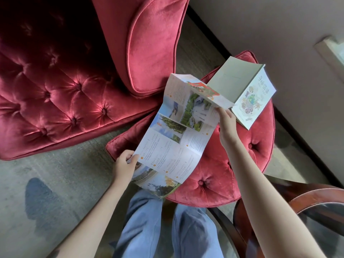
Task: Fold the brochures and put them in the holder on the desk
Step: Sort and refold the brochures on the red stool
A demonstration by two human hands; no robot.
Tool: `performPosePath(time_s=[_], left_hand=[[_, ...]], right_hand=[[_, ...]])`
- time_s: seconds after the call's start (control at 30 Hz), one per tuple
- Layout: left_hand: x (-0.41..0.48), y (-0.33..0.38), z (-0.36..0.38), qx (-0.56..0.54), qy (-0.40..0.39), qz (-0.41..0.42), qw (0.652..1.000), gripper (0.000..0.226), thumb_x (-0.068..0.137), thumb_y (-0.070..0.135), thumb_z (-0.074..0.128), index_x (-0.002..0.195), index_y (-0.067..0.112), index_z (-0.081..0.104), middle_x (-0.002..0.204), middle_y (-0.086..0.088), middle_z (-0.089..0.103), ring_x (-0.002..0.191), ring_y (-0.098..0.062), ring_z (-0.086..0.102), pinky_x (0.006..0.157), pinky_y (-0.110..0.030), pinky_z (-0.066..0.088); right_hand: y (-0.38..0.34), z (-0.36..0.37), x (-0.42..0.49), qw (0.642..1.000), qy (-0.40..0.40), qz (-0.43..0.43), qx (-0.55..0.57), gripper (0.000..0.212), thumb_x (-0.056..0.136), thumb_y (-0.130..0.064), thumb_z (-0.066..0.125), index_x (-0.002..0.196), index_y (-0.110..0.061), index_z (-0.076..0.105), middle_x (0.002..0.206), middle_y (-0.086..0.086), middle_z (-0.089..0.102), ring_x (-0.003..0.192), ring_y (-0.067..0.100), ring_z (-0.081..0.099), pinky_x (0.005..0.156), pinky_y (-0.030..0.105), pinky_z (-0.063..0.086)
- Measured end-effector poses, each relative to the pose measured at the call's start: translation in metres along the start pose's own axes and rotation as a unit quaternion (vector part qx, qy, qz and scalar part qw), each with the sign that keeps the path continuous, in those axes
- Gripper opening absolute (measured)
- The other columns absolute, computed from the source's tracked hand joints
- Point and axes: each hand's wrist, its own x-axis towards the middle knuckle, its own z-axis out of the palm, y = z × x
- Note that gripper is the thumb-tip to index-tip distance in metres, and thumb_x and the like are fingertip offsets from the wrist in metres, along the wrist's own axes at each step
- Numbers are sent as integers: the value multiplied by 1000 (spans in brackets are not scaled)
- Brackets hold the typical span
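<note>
A long brochure point(175, 135) with photos and printed text hangs unfolded between my hands, above a red tufted stool point(219, 175). My left hand point(124, 164) pinches its near left edge. My right hand point(226, 125) pinches its far right edge, where the top panel bends over. A second brochure point(247, 94), partly folded and tented, lies on the stool's far side, just beyond my right hand. No holder or desk top is visible.
A red tufted armchair point(61, 86) fills the left, its arm point(150, 45) close to the brochure. Grey carpet point(61, 175) lies at the lower left. A dark wooden round table with a glass top point(320, 220) sits at the lower right. My legs in jeans point(167, 226) are below.
</note>
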Motion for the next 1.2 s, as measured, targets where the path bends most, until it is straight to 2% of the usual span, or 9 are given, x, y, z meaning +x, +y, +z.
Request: performPosePath(time_s=[0.1, 0.2, 0.33, 0.43, 0.57, 0.67, 1.0, 1.1, 1.2], left_hand=[[2, 4, 5, 0, 13, -8, 1000, 6, 87, 15, 57, 84, 15, 62, 79, 5, 64, 81, -21, 60, 69, -30, 44], [4, 8, 8, 11, 23, -12, 1000, 8, 87, 16, 56, 88, 12, 63, 85, 0, 65, 82, -22, 60, 74, -34, 46], [5, 11, 12, 21, 27, -9, 999, 10, 88, 16, 55, 92, 12, 64, 88, 1, 64, 83, -20, 58, 77, -34, 45], [4, 12, 14, 32, 25, -1, 999, 9, 89, 17, 55, 91, 13, 63, 87, 2, 62, 82, -19, 57, 73, -30, 42], [3, 10, 16, 34, 23, 2, 999, 7, 88, 15, 55, 88, 14, 61, 86, 1, 63, 82, -18, 57, 72, -29, 41], [2, 6, 17, 39, 22, -3, 999, 10, 89, 16, 55, 91, 11, 63, 89, 1, 65, 83, -19, 58, 72, -29, 42], [-2, 5, 19, 23, 25, -15, 999, 9, 88, 14, 55, 91, 11, 63, 90, 1, 65, 82, -16, 58, 70, -26, 40], [-6, 9, 20, 23, 24, -13, 999, 10, 89, 14, 55, 92, 11, 63, 91, 1, 65, 83, -16, 58, 70, -27, 40], [-9, 14, 22, 29, 28, -11, 999, 10, 89, 15, 55, 93, 11, 63, 91, 2, 63, 83, -16, 56, 68, -26, 39]], right_hand=[[14, -8, -15, 1000, -20, 0, -5, 21, 85, -28, 55, 93, -13, 67, 106, 4, 68, 100, 13, 60, 87, 29, 43], [35, -13, -26, 1000, -9, 15, -4, 41, 91, -44, 49, 116, -14, 63, 132, -3, 56, 122, 5, 47, 101, 26, 36], [61, -12, -36, 997, 15, 33, -66, 12, 84, -25, 60, 76, -24, 70, 85, -15, 69, 83, 6, 61, 70, 20, 46], [78, -12, -33, 988, 74, 53, -124, 8, 69, -14, 68, 68, -21, 65, 83, -4, 68, 76, 15, 62, 65, 26, 49], [93, -12, -17, 959, 145, 146, -198, 47, 74, -20, 68, 117, -7, 53, 125, 19, 46, 111, 33, 50, 96, 41, 45], [94, -15, -10, 945, 152, 209, -199, 60, 82, -29, 63, 132, -6, 38, 136, 22, 38, 120, 38, 45, 101, 42, 41], [98, -25, -13, 950, 97, 284, -82, 33, 87, -18, 58, 115, 0, 53, 75, 5, 51, 71, 19, 51, 56, 25, 38], [95, -29, -19, 958, 57, 280, 36, 8, 92, -15, 53, 96, -9, 56, 74, -1, 50, 72, 12, 49, 66, 26, 46], [95, -38, -24, 941, -4, 310, 138, 13, 95, -13, 49, 86, -8, 56, 81, 2, 57, 73, 13, 55, 68, 27, 49]])
